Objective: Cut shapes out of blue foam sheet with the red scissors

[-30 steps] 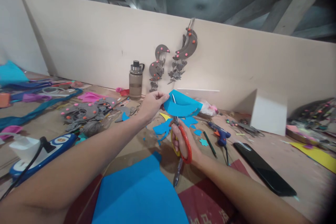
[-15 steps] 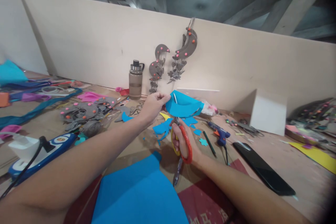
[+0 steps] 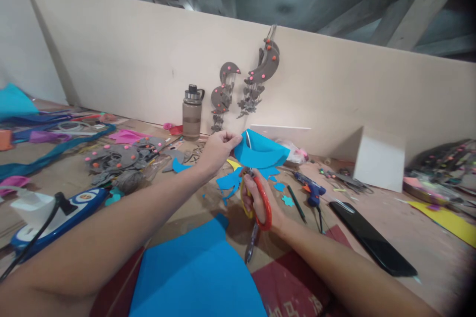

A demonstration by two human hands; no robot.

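While the blue foam piece (image 3: 260, 151) is pinched at centre frame by the left hand (image 3: 215, 149), it is seen slightly raised and turned since earlier; orange-handled scissors (image 3: 256, 198) are gripped by the right hand (image 3: 262, 203), blade through it.

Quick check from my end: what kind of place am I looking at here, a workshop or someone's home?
Most likely a craft workbench in a rough, unfinished room. Blue sheet and offcuts lie about, a glue gun rests nearby, and finished grey moon hangings lean on the board wall. The right hand works scissors through a blue piece.
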